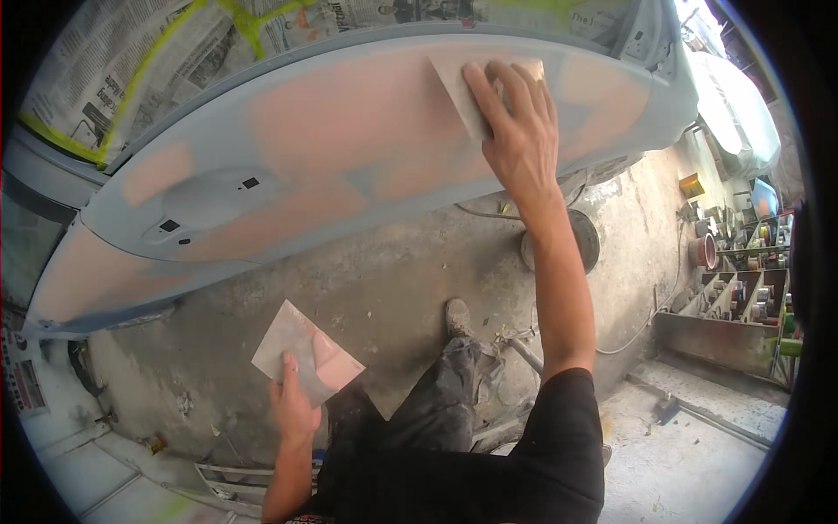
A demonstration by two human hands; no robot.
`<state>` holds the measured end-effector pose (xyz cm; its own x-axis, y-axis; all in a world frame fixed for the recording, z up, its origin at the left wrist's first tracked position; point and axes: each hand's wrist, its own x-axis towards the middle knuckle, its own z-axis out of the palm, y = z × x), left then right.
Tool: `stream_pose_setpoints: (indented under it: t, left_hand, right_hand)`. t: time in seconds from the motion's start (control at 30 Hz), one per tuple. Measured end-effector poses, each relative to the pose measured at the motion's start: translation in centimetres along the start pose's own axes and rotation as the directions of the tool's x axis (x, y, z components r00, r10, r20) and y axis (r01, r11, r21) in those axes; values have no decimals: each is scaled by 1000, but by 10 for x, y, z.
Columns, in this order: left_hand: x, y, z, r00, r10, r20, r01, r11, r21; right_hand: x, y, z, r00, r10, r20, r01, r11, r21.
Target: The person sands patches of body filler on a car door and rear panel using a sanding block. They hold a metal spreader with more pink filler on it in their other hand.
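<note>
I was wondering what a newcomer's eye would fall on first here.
Probably the long pale blue car panel with large pink patches, sweeping across the upper view below newspaper and yellow tape. Next, the right hand holding a thin grey sheet at the panel's upper right, and the left hand, lower left, holding a square plate with pink paste.

At eleven o'clock, the car panel (pixel 305 166) is pale blue-grey with salmon-pink patches. At ten, the newspaper (pixel 196 65) carries black print on greyish white, and its tape (pixel 250 33) is bright yellow-green. At eight, the flat sheet (pixel 305 342) is grey with one pink area.
</note>
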<state>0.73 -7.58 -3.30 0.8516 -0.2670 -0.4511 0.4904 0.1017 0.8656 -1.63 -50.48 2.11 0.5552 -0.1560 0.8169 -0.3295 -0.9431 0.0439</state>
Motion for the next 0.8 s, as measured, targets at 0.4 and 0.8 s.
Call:
stream_pose_setpoints:
  t: [0.4,0.8]
  left_hand:
    - [3,-5,-9,1000,-16,-13,15,1000,-18]
    - [3,-3,-4,997,-60,-54,60,998,-8]
  right_hand:
    - [-60,-63,25,993,47,106,-58,993,103]
    - [-60,-29,7,995,35,98,-37,999,14]
